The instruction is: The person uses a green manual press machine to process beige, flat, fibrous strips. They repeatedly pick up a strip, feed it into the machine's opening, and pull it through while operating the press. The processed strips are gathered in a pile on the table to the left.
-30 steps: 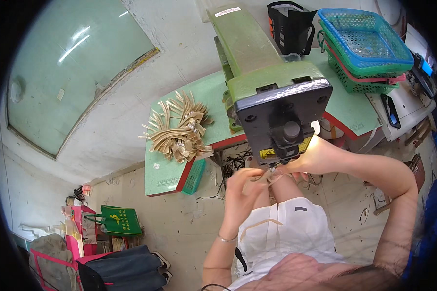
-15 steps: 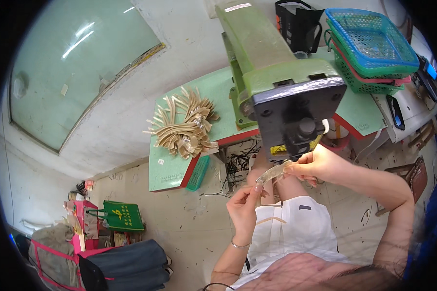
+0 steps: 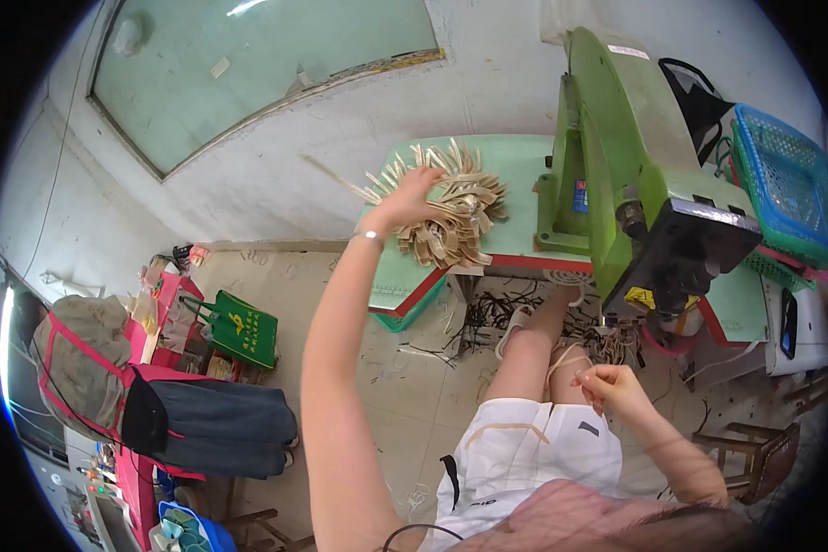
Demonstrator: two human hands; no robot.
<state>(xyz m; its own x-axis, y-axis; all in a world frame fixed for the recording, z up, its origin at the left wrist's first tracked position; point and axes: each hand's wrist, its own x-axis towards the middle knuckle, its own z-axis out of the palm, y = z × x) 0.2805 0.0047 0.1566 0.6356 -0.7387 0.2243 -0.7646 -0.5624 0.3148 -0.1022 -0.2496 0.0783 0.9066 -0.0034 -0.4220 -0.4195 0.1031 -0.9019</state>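
My left hand (image 3: pixel 410 199) reaches out to the heap of beige strap-like strips (image 3: pixel 446 241) on the green table, its fingers apart over the heap's left side. Just left of that hand is one pale strip (image 3: pixel 336 178), smeared by motion; whether the hand touches it I cannot tell. My right hand (image 3: pixel 614 386) hovers over my lap, below the green press (image 3: pixel 662 166), with thumb and fingers closed together. What they pinch, if anything, is too small to make out. A thin beige band (image 3: pixel 570 358) curves across my knee, near the right hand.
The press head (image 3: pixel 681 248) overhangs the red-edged table (image 3: pixel 409 299). Blue and green baskets (image 3: pixel 787 184) are stacked at the right, near a phone (image 3: pixel 787 324). A wooden stool (image 3: pixel 754 460) stands at lower right. Bags and a green tote (image 3: pixel 241 329) sit at left; dark scraps litter the floor.
The beige strip held between both hands under the press is gone from there. My left hand has moved up to the heap; my right hand has drawn back toward my lap. The view has shifted left.
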